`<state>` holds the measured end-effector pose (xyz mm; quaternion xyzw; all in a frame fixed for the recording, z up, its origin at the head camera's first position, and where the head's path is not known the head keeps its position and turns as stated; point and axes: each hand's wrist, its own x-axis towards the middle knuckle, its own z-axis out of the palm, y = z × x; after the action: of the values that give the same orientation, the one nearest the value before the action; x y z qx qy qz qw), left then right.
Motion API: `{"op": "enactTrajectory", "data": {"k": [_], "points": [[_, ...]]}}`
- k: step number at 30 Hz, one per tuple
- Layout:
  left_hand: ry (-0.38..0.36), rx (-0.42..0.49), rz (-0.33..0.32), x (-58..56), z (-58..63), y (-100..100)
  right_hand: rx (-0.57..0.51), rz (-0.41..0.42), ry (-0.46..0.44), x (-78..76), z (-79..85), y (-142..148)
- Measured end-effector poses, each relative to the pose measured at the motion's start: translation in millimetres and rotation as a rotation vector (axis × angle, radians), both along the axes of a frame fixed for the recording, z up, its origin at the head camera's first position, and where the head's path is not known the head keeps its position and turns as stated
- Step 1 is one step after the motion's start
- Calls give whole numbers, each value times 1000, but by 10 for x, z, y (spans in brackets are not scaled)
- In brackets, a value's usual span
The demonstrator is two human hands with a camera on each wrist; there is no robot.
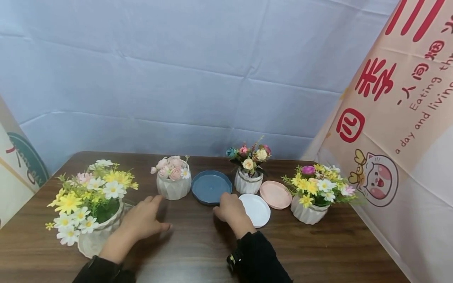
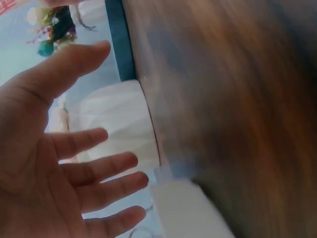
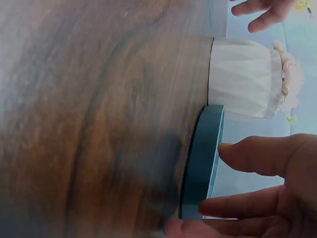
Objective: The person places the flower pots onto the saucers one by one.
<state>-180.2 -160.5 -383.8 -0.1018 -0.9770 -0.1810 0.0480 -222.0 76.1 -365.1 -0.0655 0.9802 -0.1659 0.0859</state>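
Observation:
My right hand [image 1: 231, 212] is at the near right edge of a blue saucer [image 1: 211, 186]. In the right wrist view its thumb [image 3: 252, 154] is at the rim and the index finger [image 3: 242, 202] overlaps the saucer's side, with a gap between them. My left hand [image 1: 143, 220] holds nothing, its fingers spread over the table. It lies between a large white pot [image 1: 102, 236] of yellow and white flowers and a smaller white pot [image 1: 174, 186] of pink flowers. The left wrist view shows that smaller pot [image 2: 121, 124] beyond the fingers.
Right of the blue saucer stand a white pot [image 1: 249, 183] with mixed roses, a white saucer [image 1: 257, 212] and a pink saucer [image 1: 276, 195]. Another white pot [image 1: 308, 212] with yellow flowers is further right. Pale cloth [image 1: 177, 78] hangs behind the wooden table [image 1: 191, 255].

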Motion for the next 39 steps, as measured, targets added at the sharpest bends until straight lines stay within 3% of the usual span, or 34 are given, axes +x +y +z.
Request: {"op": "enactTrajectory", "data": {"k": [4,9,16,22,29,39], "points": [[-20,83,57,-71,7,46,-11,10,19,-43,1,7],[-36,264,162,-156,25,78,-13,-30,23,-99,-7,17],[-26,433,231,-268,39,60,-58,-82,2,-169,-20,35],[-41,493,279,-383,56,63,-108,-98,-7,-233,-18,58],[-55,571,310,-476,56,56,-170,-184,-43,-314,-23,87],[-63,596,362,-601,45,57,-203,-238,-54,-423,-57,72]]}}
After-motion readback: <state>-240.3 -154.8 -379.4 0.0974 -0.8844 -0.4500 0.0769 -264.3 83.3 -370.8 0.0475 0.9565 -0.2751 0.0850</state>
